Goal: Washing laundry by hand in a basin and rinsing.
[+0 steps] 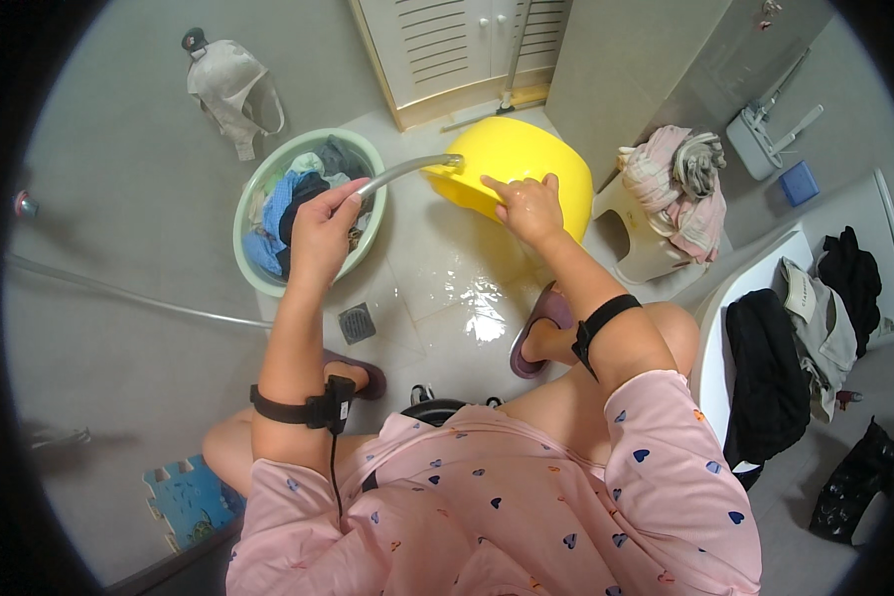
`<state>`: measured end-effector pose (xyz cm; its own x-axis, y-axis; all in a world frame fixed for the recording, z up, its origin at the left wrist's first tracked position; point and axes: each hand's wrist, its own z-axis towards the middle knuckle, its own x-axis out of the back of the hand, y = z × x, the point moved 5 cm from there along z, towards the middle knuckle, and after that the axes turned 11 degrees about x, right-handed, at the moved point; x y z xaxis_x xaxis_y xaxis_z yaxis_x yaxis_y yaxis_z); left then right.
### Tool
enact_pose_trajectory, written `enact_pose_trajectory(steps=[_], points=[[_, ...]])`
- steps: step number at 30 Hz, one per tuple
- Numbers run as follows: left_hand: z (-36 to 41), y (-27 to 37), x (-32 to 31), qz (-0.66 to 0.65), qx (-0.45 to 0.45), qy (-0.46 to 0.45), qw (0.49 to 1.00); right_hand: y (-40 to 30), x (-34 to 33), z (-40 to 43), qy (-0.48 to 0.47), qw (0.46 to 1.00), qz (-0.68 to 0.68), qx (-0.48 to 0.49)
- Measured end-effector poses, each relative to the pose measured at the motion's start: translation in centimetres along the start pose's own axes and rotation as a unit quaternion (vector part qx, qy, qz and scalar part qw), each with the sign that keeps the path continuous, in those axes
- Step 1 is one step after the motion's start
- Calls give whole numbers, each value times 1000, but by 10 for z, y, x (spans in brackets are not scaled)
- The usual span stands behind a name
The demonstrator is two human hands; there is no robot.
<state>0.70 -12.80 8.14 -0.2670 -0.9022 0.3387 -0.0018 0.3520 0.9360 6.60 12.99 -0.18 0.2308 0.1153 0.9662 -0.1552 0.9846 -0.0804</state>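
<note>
My left hand [324, 231] grips a grey flexible hose [410, 165] near its end. The hose's mouth points at a yellow plastic basin [525, 145], which is tilted over the wet tiled floor. At the basin's near edge, my right hand [529, 208] holds on, wet, with some fingers spread over the yellow surface; its exact grip is partly hidden. Just beyond my left hand stands a pale green basin [246, 257] filled with soaked clothes [276, 216], blue, black, grey and light green among them.
A floor drain [357, 322] lies between my slippered feet. To the right stand a plastic stool [644, 249] piled with pink and grey cloth [670, 186], and a white tub [715, 313] with dark garments [767, 372] over its rim. A louvred cabinet [447, 45] and a squeegee [506, 104] are ahead.
</note>
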Motion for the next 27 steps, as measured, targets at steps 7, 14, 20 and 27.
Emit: enact_pose_trajectory(steps=[7,14,20,27], points=[[-3,2,-7,-11,8,-21,1000,-3,-2,1,-67,998,-13,-8],[-2,-4,-1,5,-5,-3,1000,1,4,-4,26,999,-38,23],[-2,-5,-6,-1,17,-7,1000,11,5,-9,53,998,-26,36],[-1,-12,0,-17,3,7,1000,14,13,-13,86,994,-15,61]])
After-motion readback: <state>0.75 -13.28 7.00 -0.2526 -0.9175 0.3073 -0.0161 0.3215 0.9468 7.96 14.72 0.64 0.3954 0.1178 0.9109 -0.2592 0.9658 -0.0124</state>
